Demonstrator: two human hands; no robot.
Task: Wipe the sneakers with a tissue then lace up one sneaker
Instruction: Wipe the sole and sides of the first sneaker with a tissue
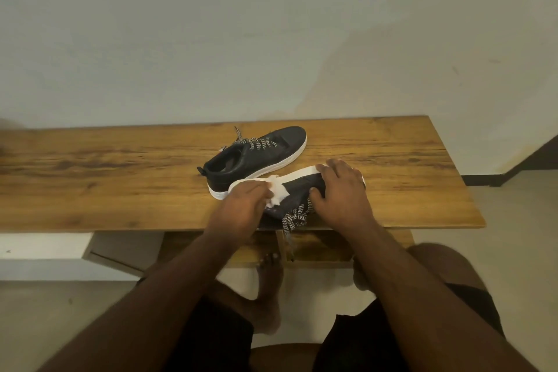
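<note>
Two black sneakers with white soles lie on a wooden table [120, 178]. The far sneaker [256, 157] stands upright, toe pointing right and away, with patterned laces threaded. The near sneaker [297, 190] is tipped on its side at the front edge, its white sole facing away. My right hand [341, 193] grips its toe end. My left hand [241, 208] holds a crumpled white tissue [276, 193] pressed against the shoe's black side near the heel. Its black-and-white lace [294, 220] hangs loose over the table's edge.
The table stands against a pale wall. Below its front edge are a wooden shelf [317, 248] and a white panel [42, 246]. My bare feet and knees are under and before the table, on a light floor.
</note>
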